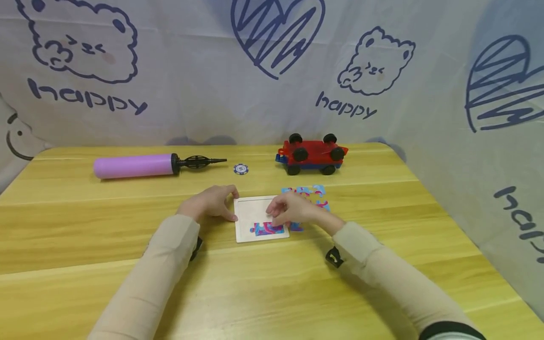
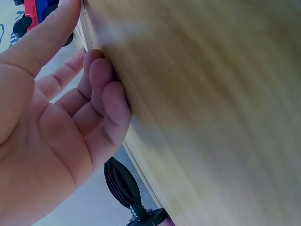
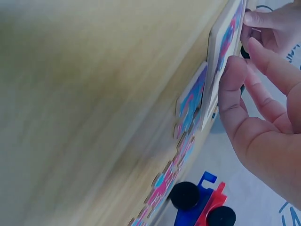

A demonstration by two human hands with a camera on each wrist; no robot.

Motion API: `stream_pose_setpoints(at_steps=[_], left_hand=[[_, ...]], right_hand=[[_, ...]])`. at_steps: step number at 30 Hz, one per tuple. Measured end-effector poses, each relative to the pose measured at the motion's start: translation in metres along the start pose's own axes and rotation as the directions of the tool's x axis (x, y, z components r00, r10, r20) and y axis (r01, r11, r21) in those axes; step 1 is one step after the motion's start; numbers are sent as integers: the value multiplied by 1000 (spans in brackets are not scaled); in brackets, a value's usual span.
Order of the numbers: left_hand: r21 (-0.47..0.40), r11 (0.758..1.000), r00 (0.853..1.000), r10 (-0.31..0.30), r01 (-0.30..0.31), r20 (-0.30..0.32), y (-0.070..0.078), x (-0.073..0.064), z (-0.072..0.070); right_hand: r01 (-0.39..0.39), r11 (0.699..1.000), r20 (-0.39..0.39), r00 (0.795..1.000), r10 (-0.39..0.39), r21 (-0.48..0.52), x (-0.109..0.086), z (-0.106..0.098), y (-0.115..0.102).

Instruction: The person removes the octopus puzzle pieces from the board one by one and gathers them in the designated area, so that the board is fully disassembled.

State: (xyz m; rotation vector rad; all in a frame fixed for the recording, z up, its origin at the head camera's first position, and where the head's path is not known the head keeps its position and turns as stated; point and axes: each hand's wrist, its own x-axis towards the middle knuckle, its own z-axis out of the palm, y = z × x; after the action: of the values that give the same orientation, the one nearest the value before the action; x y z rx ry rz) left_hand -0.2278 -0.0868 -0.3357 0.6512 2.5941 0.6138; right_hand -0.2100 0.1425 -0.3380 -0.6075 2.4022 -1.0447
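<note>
A white square puzzle tray [image 1: 250,210] lies on the wooden table. Joined blue, pink and purple jigsaw pieces [image 1: 265,229] lie along its near side. My left hand [image 1: 209,202] touches the tray's left side, thumb and forefinger spread apart; in the left wrist view its other fingers bend loosely. Over the tray's right side is my right hand [image 1: 293,208], with the thumb low beside the joined pieces. In the right wrist view its thumb [image 3: 233,77] and fingers stand apart, and nothing shows between them. Loose jigsaw pieces [image 3: 193,96] lie beside the tray, partly hidden by this hand in the head view.
Behind the tray, a red and blue toy car [image 1: 313,153] rests with its wheels up. A blue and white poker chip [image 1: 241,169] and a purple hand pump [image 1: 136,166] with a black nozzle lie at the back. A printed cloth [image 1: 191,71] hangs behind the table.
</note>
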Motion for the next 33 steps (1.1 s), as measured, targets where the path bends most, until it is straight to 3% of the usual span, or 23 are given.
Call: stream_pose_setpoints(at_steps=[7, 18, 33], left_hand=[[5, 1000, 1000, 2, -2, 0, -1, 3, -1], [16, 1000, 1000, 13, -13, 5, -1, 1, 1], [14, 1000, 1000, 11, -11, 10, 1, 1, 1]], right_hand=[[30, 991, 17, 999, -28, -131, 4, 5, -1], [77, 984, 56, 996, -68, -163, 5, 12, -5], [60, 986, 46, 997, -53, -158, 4, 13, -6]])
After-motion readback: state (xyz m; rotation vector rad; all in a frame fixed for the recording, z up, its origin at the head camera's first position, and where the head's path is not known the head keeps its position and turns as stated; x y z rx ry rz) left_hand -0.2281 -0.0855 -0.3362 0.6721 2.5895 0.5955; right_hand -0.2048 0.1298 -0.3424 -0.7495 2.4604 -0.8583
